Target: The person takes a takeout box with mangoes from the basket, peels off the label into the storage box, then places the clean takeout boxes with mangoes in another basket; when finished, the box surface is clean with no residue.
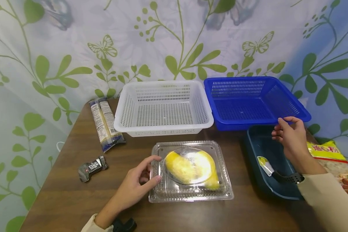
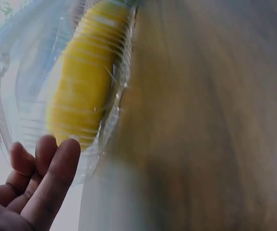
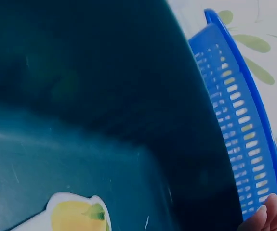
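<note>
A clear plastic clamshell box [image 1: 191,196] with elongated yellow contents [image 2: 78,91] lies on the table, its lid down. My left hand [image 1: 139,178] is at the box's left edge, thumb and forefinger apart and touching the plastic. My right hand [image 1: 293,137] is over a dark teal basin [image 1: 253,161], beside the front rim of the blue basket [image 1: 235,122], fingers loosely bent and nothing visible in them. Inside the basin is a white piece with a yellow fruit print [image 3: 78,214]; my wrist strap hides part of it in the head view.
A white basket [image 1: 162,129] stands at the back, left of the blue one. Packaged noodle-like sticks [image 1: 104,122] and a small dark patterned packet [image 1: 92,167] lie at the left. A yellow-topped food bag [image 1: 336,161] is right of the basin.
</note>
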The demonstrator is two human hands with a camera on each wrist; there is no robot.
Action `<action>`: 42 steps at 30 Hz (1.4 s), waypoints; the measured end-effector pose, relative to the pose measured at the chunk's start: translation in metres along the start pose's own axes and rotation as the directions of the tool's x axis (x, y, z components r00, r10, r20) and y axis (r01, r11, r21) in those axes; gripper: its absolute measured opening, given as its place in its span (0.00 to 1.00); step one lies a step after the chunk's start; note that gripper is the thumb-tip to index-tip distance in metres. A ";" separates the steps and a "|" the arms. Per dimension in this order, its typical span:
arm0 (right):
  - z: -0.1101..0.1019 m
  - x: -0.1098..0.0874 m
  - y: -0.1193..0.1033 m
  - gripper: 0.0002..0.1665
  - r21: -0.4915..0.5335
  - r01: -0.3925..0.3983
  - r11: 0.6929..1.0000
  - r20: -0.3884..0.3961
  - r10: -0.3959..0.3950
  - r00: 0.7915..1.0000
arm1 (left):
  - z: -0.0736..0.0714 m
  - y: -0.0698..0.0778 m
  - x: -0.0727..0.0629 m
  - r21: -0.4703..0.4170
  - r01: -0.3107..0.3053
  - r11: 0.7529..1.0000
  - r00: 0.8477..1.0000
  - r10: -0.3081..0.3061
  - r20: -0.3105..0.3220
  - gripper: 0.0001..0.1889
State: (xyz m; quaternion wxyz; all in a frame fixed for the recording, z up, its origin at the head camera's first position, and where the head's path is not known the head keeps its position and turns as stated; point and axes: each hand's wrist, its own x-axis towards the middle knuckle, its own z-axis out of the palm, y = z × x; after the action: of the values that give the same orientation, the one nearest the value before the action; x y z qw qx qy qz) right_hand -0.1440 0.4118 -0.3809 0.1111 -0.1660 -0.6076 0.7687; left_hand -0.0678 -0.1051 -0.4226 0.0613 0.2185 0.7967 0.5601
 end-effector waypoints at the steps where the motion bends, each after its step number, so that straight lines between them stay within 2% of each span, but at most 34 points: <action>1: 0.000 0.001 0.001 0.22 0.006 0.004 1.000 -0.009 -0.004 1.000 | 0.000 0.000 0.000 -0.009 -0.001 1.000 1.000 0.001 0.001 0.25; 5: -0.002 0.005 0.002 0.24 0.028 0.010 1.000 -0.041 -0.009 0.999 | 0.000 0.000 0.001 -0.037 -0.002 0.999 1.000 0.002 0.008 0.25; 13: -0.002 0.008 0.004 0.26 0.110 0.020 0.994 -0.017 -0.019 1.000 | -0.006 0.007 -0.001 -0.033 -0.008 0.999 1.000 0.008 0.004 0.26; 16: -0.001 0.008 0.003 0.29 0.098 0.019 0.995 -0.019 -0.018 1.000 | -0.009 0.011 -0.001 -0.023 -0.018 1.000 1.000 0.018 0.008 0.26; 20: -0.002 0.006 0.003 0.33 0.065 0.011 0.998 -0.026 -0.009 1.000 | -0.010 0.019 0.000 -0.021 0.003 1.000 0.999 -0.003 0.037 0.28; 25: -0.004 0.006 0.004 0.35 0.042 0.004 0.999 -0.042 -0.002 0.999 | -0.011 0.032 0.004 -0.038 -0.039 0.999 0.997 0.042 0.072 0.28; 27: -0.005 0.006 0.005 0.34 0.032 0.002 0.999 -0.053 -0.001 0.999 | -0.012 0.037 0.006 -0.050 -0.063 0.997 0.995 0.067 0.076 0.28; 34: -0.004 0.007 0.006 0.30 -0.003 0.006 1.000 -0.096 -0.006 0.995 | -0.019 0.054 0.015 -0.108 -0.059 0.992 0.995 0.067 0.075 0.29; 42: 0.000 0.006 0.006 0.24 -0.023 0.030 0.999 -0.139 -0.033 0.990 | -0.028 0.075 0.028 -0.115 -0.087 0.990 0.994 0.094 0.059 0.28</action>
State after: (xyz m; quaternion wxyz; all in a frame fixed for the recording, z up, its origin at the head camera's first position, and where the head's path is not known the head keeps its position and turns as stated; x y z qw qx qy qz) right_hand -0.1495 0.4130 -0.3871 0.1638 -0.2107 -0.6090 0.7470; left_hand -0.0818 -0.0965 -0.3395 0.0737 0.2686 0.7509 0.5988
